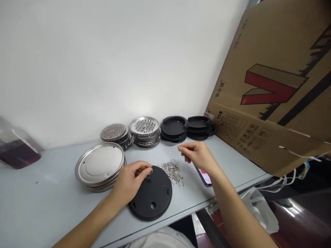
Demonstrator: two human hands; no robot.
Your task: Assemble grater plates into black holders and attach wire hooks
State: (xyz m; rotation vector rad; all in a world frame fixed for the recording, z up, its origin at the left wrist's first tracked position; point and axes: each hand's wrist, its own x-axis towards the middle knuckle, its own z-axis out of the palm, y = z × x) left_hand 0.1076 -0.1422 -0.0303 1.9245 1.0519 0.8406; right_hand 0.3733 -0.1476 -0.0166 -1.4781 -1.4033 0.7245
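Note:
My left hand (pixel 131 178) pinches a small metal ring (pixel 150 171) between thumb and fingertips, at the upper left edge of a round black disc (pixel 152 193). The disc lies flat near the table's front edge and has a round hole and small slots. Right of the disc is a loose pile of small ring-ended metal pieces (pixel 172 169). Above and to the right of the pile, my right hand (pixel 198 155) is closed in a pinch. A small shiny metal piece (pixel 182 153) shows at its fingertips, its shape mostly hidden.
Along the wall stand stacks of perforated metal discs (pixel 113 132), spiked metal discs (pixel 145 129) and black trays (pixel 174 126). Plain metal plates (pixel 102 162) are stacked at left. A phone (pixel 205 176) lies under my right wrist. A big cardboard box (pixel 258 120) leans at right.

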